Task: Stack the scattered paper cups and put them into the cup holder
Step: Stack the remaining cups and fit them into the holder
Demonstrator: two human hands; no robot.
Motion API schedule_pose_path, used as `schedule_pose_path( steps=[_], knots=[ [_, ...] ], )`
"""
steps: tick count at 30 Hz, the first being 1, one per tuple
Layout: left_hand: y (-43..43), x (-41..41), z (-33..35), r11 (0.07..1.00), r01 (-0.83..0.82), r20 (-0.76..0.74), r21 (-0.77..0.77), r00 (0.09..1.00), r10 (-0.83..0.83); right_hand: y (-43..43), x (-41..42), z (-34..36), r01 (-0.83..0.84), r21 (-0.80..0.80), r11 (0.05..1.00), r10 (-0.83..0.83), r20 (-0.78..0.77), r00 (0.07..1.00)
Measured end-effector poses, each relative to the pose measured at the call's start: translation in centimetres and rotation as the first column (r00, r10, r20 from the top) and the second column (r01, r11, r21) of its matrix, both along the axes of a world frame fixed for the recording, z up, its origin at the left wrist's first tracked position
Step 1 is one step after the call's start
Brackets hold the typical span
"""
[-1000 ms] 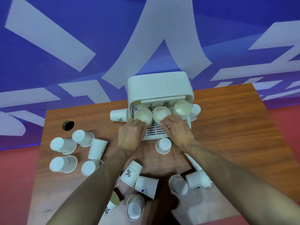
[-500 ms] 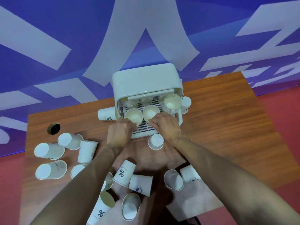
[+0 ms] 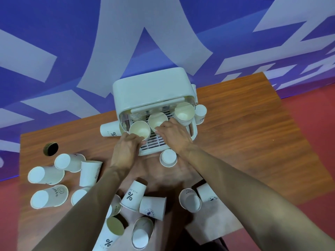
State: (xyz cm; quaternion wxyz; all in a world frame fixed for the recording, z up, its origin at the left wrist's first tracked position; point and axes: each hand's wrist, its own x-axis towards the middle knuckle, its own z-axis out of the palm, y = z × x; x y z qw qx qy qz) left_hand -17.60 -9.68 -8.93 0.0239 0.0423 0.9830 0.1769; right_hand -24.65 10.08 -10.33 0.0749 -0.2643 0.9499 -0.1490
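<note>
A white cup holder [image 3: 152,91] with a slatted tray stands at the table's far middle. Inside it stand a left cup stack [image 3: 139,130], a middle cup stack [image 3: 157,120] and a taller right cup stack [image 3: 184,113], mouths up. My left hand [image 3: 126,149] grips the left stack at its near side. The middle stack's near rim is held by the fingers of my right hand [image 3: 174,136]. White paper cups lie scattered on the table: one upside down [image 3: 168,157] just before the tray, a group at the left [image 3: 59,176], more near me [image 3: 134,195].
The wooden table [image 3: 244,142] has a round cable hole [image 3: 51,149] at the left. One cup [image 3: 108,129] lies beside the holder's left wall and another [image 3: 200,113] stands at its right. Behind is a blue and white patterned wall, with red floor around.
Both hands stay on the two front stacks in the holder. The camera view has shifted, so the holder and table sit differently in frame; the stacks look pushed slightly deeper.
</note>
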Motion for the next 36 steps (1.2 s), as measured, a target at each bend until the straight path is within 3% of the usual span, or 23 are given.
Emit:
schedule_pose_path(
  steps=[4,10,18,22,26,32,36],
  knots=[
    [0.6,-0.4,0.1,0.999,-0.025,-0.004,-0.024,1.0,0.025,0.9,-0.2,-0.1,-0.04,0.015,0.999,0.039,0.036,0.999],
    [1.1,0.0,0.7,0.994,-0.068,-0.012,-0.082,0.998,0.067,1.3,0.1,0.8,-0.018,-0.018,1.0,0.018,-0.045,0.999],
    [2.7,1.1,3.4,0.991,-0.127,-0.198,-0.035,0.973,0.118,4.0,2.6,3.3,-0.062,-0.145,0.988,0.045,-0.12,0.992],
    [4.7,1.6,5.4,0.996,0.009,-0.227,-0.093,0.973,-0.03,7.8,4.9,4.3,-0.085,-0.205,0.975,0.06,-0.124,0.99],
    [8.5,1.8,7.4,0.977,0.156,-0.22,-0.147,0.958,-0.186,13.6,6.1,4.8,0.009,-0.23,0.973,-0.024,-0.063,0.998],
    [15.5,2.9,7.1,0.956,0.256,-0.066,-0.143,0.961,-0.268,24.7,7.2,5.2,0.22,-0.201,0.955,-0.215,0.046,0.976],
    [20.2,2.9,6.7,0.913,0.337,0.08,-0.228,0.941,-0.328,29.9,7.4,6.9,0.345,-0.162,0.924,-0.331,0.109,0.937]
  ],
)
